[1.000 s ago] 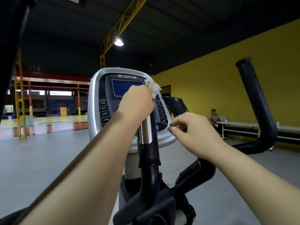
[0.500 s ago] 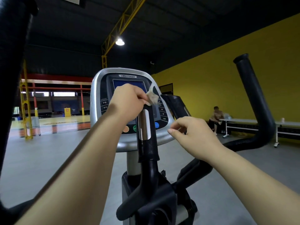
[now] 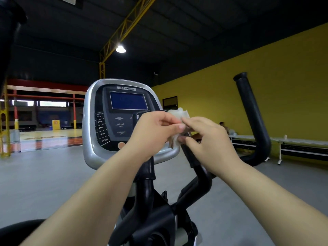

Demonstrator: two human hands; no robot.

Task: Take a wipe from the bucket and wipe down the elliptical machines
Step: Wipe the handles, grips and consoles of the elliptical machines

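The elliptical's silver console (image 3: 89, 132) with a blue screen (image 3: 128, 100) stands right in front of me. A small white wipe (image 3: 178, 113) is held between both hands in front of the console's right side. My left hand (image 3: 153, 129) pinches the wipe between thumb and fingers. My right hand (image 3: 206, 137) pinches the same wipe from the right, fingertips meeting those of the left. The wipe's lower part shows below the fingers. No bucket is in view.
A black moving handlebar (image 3: 252, 118) rises at the right, and another dark handle (image 3: 8, 32) fills the top left corner. The black fixed grips and column (image 3: 147, 185) sit under my hands. A person sits by white benches (image 3: 301, 141) along the yellow wall.
My left hand has left the console screen and moved right and down with the wipe. My right hand has come up to meet it and taken hold of the wipe too.
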